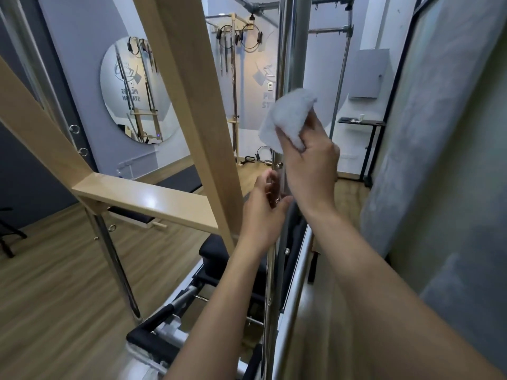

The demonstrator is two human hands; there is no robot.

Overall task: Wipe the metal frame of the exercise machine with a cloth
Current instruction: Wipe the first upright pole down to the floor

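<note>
Wooden floor (55,283), round wall mirror (131,91), cloth (288,116) against chrome pole (288,50)

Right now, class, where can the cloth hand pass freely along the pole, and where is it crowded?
Free: the pole above the cloth is bare, and the gap between the slanted beam and the pole is open. The crossbar has a bare top for setting the cloth down. Crowded: below the right hand, where the left hand is at the pole.
</note>
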